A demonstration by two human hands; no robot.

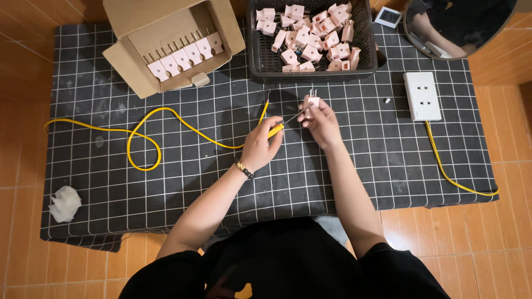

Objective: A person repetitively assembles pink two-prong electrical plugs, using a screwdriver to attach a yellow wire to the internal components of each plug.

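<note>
Now left hand [260, 145] grips yellow screwdriver [275, 130], right hand [320, 119] pinches pink plug [313, 101]; keep tip square on screw, plug steady.

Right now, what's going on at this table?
A person sits at a grid-patterned black mat. The left hand holds a yellow-handled screwdriver with its tip at a small pink plug held up in the right hand. A black basket of similar plugs sits just beyond.

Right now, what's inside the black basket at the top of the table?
The black basket holds a loose heap of pale pink plugs with metal prongs. The pile covers the basket's floor, so anything underneath is hidden.
</note>
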